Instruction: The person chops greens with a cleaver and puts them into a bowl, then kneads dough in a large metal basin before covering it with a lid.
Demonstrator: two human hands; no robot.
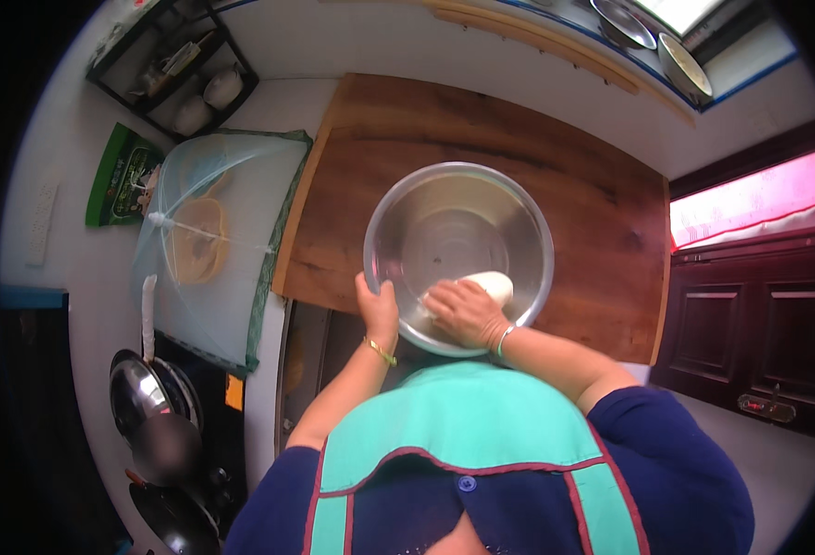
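A wide metal bowl [407, 217] stands at the near edge of the wooden board. A smooth white lump of dough [493, 285] lies inside it, against the near right part of the wall. My right hand [466, 313] reaches over the near rim and presses on the dough, its fingers bent over the left end, so part of the lump is hidden. At the bowl's near left side my left hand [379, 307] grips the rim, thumb up; most of its fingertips are out of sight.
The bowl rests on a large brown board [602, 231]. Left of it, a mesh food cover [241, 185] spans a yellowish basket [199, 240]. Pans [139, 393] sit on the stove at lower left. A black rack [181, 79] holds bowls; a dark red door [759, 324] is at right.
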